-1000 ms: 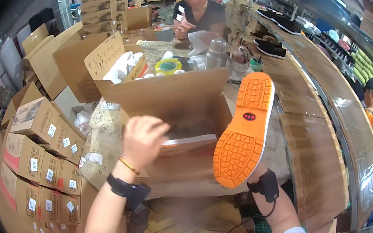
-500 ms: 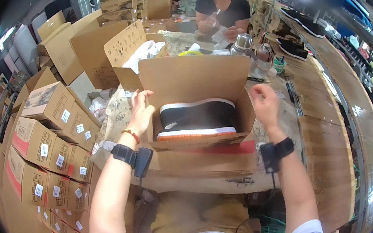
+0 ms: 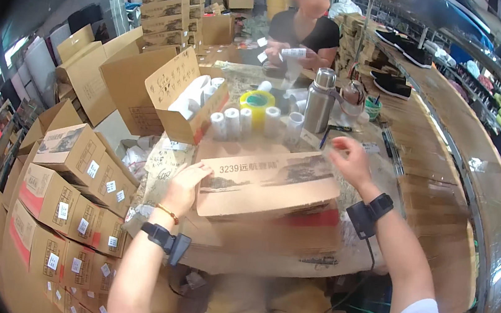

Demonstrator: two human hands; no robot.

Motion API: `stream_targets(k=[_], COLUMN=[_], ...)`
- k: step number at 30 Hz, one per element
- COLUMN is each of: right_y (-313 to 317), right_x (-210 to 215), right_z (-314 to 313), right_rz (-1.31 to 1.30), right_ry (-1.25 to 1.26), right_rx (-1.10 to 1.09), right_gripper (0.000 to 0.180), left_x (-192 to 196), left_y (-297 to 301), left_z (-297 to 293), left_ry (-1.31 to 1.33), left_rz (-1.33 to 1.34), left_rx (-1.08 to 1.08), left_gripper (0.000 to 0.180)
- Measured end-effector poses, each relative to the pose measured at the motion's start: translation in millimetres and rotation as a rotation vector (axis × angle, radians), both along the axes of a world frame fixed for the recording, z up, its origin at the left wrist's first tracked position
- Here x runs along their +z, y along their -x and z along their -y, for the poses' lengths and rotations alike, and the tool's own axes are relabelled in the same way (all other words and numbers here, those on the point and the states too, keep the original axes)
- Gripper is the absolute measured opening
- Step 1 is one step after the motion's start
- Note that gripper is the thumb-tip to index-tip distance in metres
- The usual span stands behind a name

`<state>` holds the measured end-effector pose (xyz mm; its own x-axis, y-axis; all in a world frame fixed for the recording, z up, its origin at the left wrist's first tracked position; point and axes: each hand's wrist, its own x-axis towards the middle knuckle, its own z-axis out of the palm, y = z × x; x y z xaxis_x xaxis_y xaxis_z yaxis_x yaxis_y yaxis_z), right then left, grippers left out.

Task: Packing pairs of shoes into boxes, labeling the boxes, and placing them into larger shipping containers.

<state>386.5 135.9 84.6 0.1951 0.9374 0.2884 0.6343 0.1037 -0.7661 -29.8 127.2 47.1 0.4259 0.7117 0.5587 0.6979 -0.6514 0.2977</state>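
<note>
Scene: a head-worn fisheye view looking down on a cluttered packing desk with a pale wooden top, in a storeroom full of cartons.

Main box: a closed brown cardboard shoebox with a red lower band lies on the desk straight in front of the person, its lid down and tilted slightly up toward the right.

Left hand: the left hand rests flat against the box's left end, fingers together and stretched along the lid's edge, touching it rather than gripping. A gold bracelet and a black wrist strap sit on that forearm.

Right hand: the right hand hangs just above the box's far right corner, fingers loosely spread and holding nothing. It is blurred, so whether it touches the lid cannot be told. A black wrist strap with a cable is on that wrist.

Behind the box: a row of small white paper rolls stands on the desk, with a yellow roll of packing tape behind them and a tall steel vacuum flask to the right.

Left of the rolls: an open brown carton holding more white rolls leans toward the person.

Far left: stacked brown shoeboxes with white labels stand below the desk edge.

Across the desk: another person in a black top sits facing this way, hands busy with small white items.

Far right: black shoes lie on the long wooden counter.
</note>
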Motion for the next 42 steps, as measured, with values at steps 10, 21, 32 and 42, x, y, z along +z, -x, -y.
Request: stream_targets(k=[10,21,32,42], right_y=[56,40,136,138], right_x=[17,-60,-73,-110], right_z=[15,33,85,36], right_rz=[0.912,-0.378,-1.425,-0.016], right_ry=[0.186,-0.352,0.314,-0.27], right_rx=[0.646,0.333,0.509,0.435], right_gripper=[0.108,0.073,0.051,0.05], left_x=[58,30,-19,161], left_y=[-61,-64,-89,131], left_z=[13,59,117,39], left_ry=[0.351,0.081,0.601,-0.117], left_rz=[-0.696,-0.543,1.427,1.473], left_rx=[0.044,0.081,-0.152,0.139], left_gripper=[0.107,0.101,0.12,0.089])
